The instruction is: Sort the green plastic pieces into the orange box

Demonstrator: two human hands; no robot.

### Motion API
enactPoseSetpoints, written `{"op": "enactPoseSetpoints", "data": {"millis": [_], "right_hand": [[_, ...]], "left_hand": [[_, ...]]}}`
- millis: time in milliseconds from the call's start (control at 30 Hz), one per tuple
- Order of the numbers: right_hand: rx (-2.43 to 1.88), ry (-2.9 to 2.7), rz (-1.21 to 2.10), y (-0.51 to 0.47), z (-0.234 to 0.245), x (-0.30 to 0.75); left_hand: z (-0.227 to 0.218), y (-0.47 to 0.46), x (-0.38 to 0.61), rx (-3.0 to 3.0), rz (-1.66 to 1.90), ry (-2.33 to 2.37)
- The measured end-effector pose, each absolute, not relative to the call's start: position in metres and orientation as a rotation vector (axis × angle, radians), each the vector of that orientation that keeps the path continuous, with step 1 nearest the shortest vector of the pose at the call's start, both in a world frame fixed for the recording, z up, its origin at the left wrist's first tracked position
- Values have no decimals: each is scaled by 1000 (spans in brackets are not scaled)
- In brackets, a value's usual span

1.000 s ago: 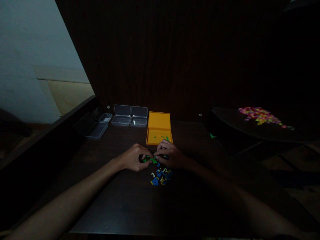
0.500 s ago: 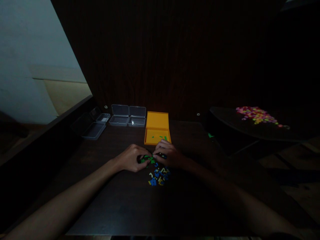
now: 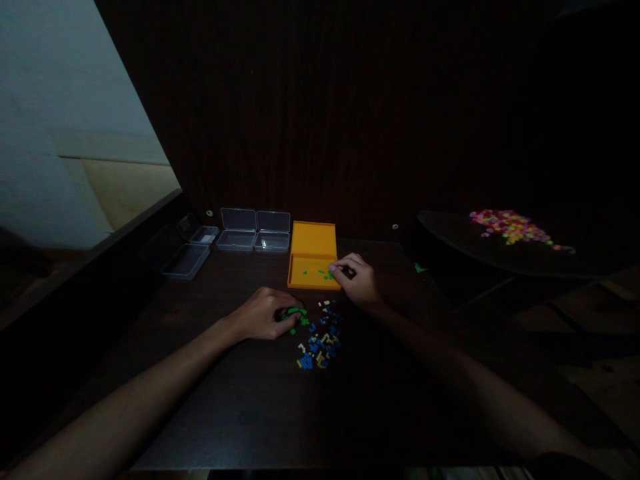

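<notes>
My left hand [image 3: 267, 315] rests on the dark table, thumb and fingers apart and curved around small green plastic pieces [image 3: 304, 321]. Some of these are partly hidden by its fingers. At the right side of an open yellow box [image 3: 295, 285], my right hand [image 3: 359, 279] has thumb and forefinger pinched together over the rim. Whatever is between those fingertips is too small to make out. Several green bits [image 3: 321, 271] lie inside the box. Nearer to me is a loose heap of blue, cream and yellow pieces [image 3: 315, 347].
Clear plastic cases [image 3: 237, 240] with raised lids stand at the back, left of the yellow box. Another clear case [image 3: 186, 261] sits by the left edge board. A pile of colourful beads [image 3: 513, 227] lies on a dark surface at right. A green scrap [image 3: 420, 268] is near the table's right edge.
My right hand has moved from the green pieces up and right to the yellow box. One more green piece shows in the box. My left hand has stayed nearly in place.
</notes>
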State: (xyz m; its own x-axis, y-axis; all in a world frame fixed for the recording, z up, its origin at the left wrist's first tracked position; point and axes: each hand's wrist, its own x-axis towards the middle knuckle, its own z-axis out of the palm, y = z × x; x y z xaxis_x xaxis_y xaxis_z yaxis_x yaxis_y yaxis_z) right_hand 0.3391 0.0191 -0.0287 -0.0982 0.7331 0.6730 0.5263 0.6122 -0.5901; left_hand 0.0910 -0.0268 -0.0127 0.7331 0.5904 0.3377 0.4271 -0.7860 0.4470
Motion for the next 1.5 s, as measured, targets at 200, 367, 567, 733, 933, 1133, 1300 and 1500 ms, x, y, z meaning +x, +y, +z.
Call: {"op": "enactPoseSetpoints", "data": {"millis": [200,367,567,733,933,1133,1300,1500], "right_hand": [[-1200,-1723,327,26,-36,345],[-1261,-1762,343,30,-40,347],[-1294,-1750,316,35,-41,345],[-1290,-1750,308,39,-43,344],[-1311,-1750,332,42,-45,344],[-1333,-1670,391,45,-47,347],[-1223,-1641,264,28,-38,346],[-954,-1770,134,-11,-23,326]], "left_hand": [[-13,-26,92,2572,674,803],[-14,-26,93,2550,679,853],[-18,-23,94,2528,687,897],[-19,-20,95,2513,662,876],[-19,-19,96,2486,676,881],[-17,-20,96,2479,690,906],[-16,-21,94,2472,660,900],[-17,-19,93,2470,655,900]]}}
